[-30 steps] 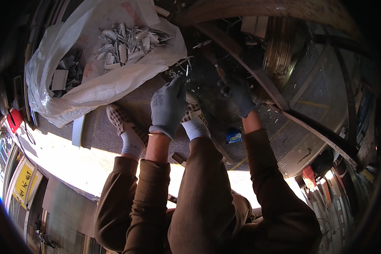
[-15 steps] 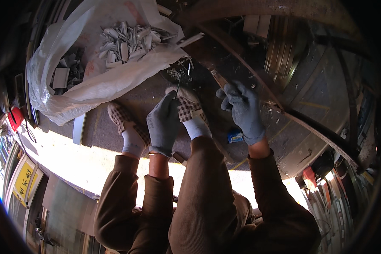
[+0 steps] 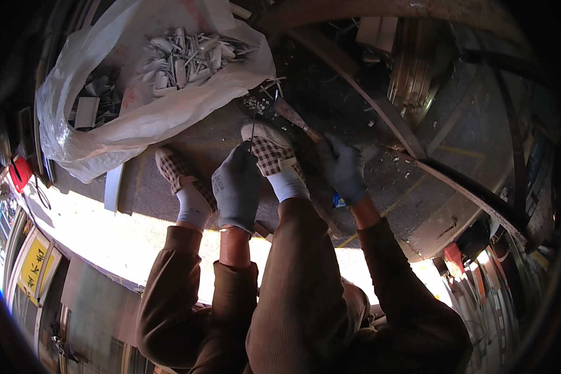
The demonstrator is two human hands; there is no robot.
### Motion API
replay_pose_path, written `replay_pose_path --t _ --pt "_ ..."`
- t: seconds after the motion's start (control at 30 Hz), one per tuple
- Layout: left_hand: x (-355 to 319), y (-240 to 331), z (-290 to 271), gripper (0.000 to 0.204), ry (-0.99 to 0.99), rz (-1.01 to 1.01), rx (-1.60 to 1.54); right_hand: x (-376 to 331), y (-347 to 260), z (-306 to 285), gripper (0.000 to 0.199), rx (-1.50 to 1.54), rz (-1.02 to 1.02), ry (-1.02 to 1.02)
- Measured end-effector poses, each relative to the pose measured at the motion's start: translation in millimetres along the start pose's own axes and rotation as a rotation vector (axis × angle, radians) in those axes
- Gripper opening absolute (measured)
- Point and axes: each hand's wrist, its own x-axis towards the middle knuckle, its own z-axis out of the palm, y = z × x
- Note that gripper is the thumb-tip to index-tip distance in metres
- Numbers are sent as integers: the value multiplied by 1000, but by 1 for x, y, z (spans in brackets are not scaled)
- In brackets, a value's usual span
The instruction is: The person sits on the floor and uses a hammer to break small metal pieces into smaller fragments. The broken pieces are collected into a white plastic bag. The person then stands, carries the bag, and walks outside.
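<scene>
My right hand (image 3: 344, 171), in a grey work glove, is closed round the handle of a rusty scraper (image 3: 291, 116). The blade points up and to the left, over the ground beside a heap of small pale crumbs (image 3: 258, 105). My left hand (image 3: 237, 187), gloved the same way, grips a thin dark rod (image 3: 254, 126) that stands up from the fist and reaches toward the crumbs. Its lower end is hidden in the glove. A light strip (image 3: 273, 87) lies by the scraper's tip, at the edge of the bag.
A big white plastic bag (image 3: 168, 121) lies spread at the upper left, with many pale offcuts (image 3: 187, 62) in it. My checked shoes (image 3: 268, 149) stand near the hands. A rusty metal bar (image 3: 411, 140) slants across the right. A blue packet (image 3: 338, 201) shows below my right hand.
My right hand has moved left and slightly down, bringing the scraper's blade close to the rod and crumbs. The left hand has shifted a little left and down.
</scene>
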Motion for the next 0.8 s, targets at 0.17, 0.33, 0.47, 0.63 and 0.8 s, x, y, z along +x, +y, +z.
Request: replay_pose_path --t 0.17,0.33,0.47,0.63,0.8 --pt "-10 5 8 30 -15 38 -25 4 1 -4 41 -100 65 56" --pt "-10 17 4 27 -50 71 -34 -12 30 -13 34 533 309 3" --pt "5 16 0 27 30 178 -12 -20 36 -29 20 749 484 -125" --pt "33 7 7 28 -19 225 85 -16 50 5 22 898 404 -118" --pt "29 2 9 27 -23 239 117 12 28 27 21 854 468 -76"
